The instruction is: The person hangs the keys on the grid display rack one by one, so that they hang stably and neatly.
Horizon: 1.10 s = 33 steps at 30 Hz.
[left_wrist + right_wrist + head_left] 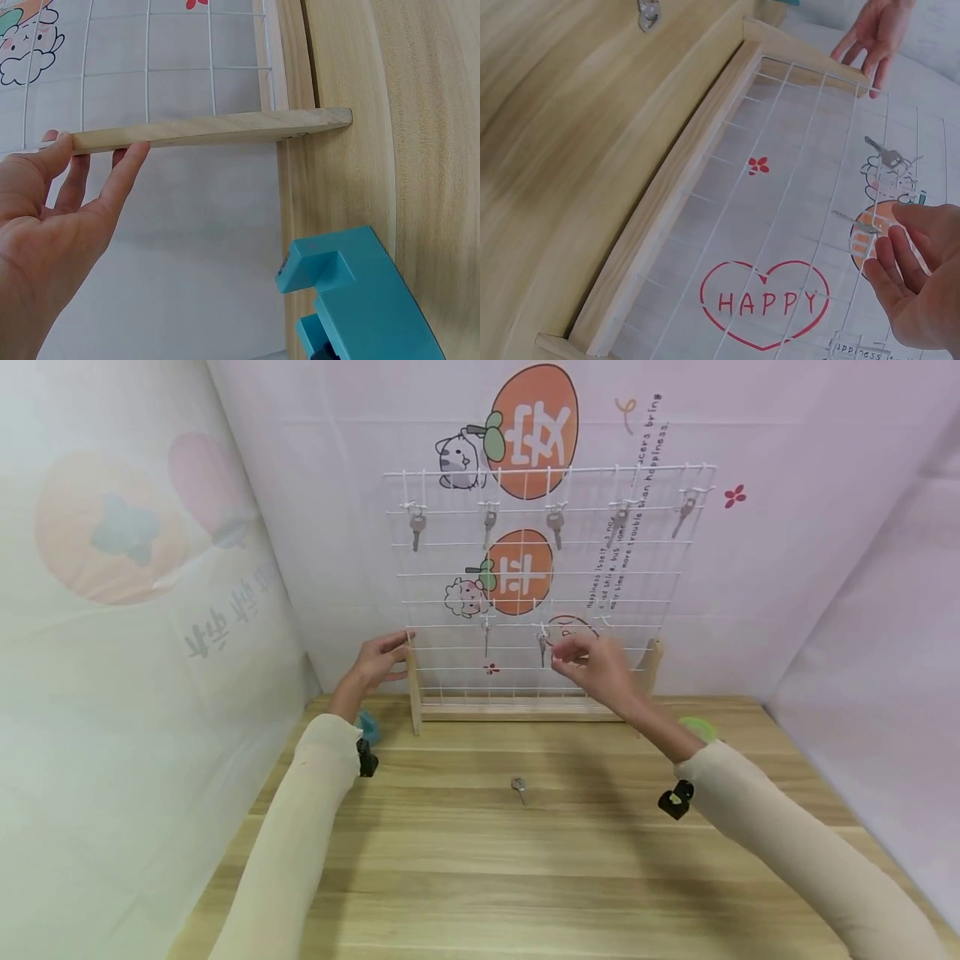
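Steadying the grid [540,585] at centre frame, the left hand [378,660] lays straight fingers [124,169] against the left wooden post [202,129], seemingly so the rack does not tip while the other hand works; nothing is gripped, only touched. The right hand [592,662] hovers before the lower row of hooks, fingers [900,251] loosely spread and relaxed near a hanging key [866,229]; whether it touches that key I cannot tell, and it does not seem to hold anything. Both forearms stretch forward from the lower corners, wrists raised off the counter [525,877]. Keys hang along the top row [555,522], each on its own hook, and two more lower down. One loose key [519,788] lies flat on the counter, centre frame, well apart from both hands.
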Available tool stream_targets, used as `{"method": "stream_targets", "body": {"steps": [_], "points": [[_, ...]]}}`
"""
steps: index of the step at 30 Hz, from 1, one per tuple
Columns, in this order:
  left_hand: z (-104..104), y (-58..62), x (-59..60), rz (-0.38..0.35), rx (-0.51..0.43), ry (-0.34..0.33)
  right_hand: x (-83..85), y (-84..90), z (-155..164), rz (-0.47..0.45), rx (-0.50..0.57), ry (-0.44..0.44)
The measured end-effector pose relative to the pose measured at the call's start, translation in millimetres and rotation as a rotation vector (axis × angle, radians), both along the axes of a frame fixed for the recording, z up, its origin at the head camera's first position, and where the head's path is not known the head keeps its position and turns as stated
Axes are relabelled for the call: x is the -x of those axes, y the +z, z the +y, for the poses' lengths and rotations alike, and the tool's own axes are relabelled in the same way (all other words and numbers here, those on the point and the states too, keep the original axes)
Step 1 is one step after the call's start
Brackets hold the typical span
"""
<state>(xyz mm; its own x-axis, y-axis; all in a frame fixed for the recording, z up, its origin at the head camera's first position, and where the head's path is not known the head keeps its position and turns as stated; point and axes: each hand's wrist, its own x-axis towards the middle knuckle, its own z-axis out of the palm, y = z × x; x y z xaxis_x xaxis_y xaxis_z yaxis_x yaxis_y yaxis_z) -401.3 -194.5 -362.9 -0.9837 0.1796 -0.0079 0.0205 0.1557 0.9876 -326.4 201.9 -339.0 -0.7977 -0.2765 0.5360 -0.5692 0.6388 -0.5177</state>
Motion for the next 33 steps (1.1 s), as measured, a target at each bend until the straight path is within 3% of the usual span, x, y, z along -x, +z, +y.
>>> {"method": "stream_targets", "body": {"steps": [16,33], "points": [[-1.5,0.9,-1.3,-0.016,-0.008,-0.004,-35.2,-63.4,-14.8,-0.111,-0.078,0.115],[-1.0,0.7,-3.2,0.009,-0.005,-0.013,-47.4,-125.0,-30.0,-0.187,-0.233,0.246]]}}
